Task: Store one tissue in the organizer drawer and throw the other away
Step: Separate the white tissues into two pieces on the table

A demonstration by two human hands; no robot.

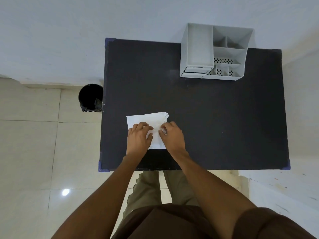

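Note:
A white tissue point(148, 119) lies spread on the black table point(215, 118) near its front left. My left hand point(139, 138) rests flat on the tissue's left part, fingers together. My right hand point(172, 136) pinches the tissue's middle with its fingertips, where the paper puckers. I cannot tell whether one tissue or two lie stacked there. The grey desk organizer point(214, 52) stands at the table's back right, its small drawer point(196, 70) at the lower left front slightly pulled out. A black bin point(90, 97) stands on the floor by the table's left edge.
The table has blue corner guards point(100, 165). A white wall runs behind the table. Pale floor tiles point(34, 152) spread to the left of it. My legs stand just in front of the table's near edge.

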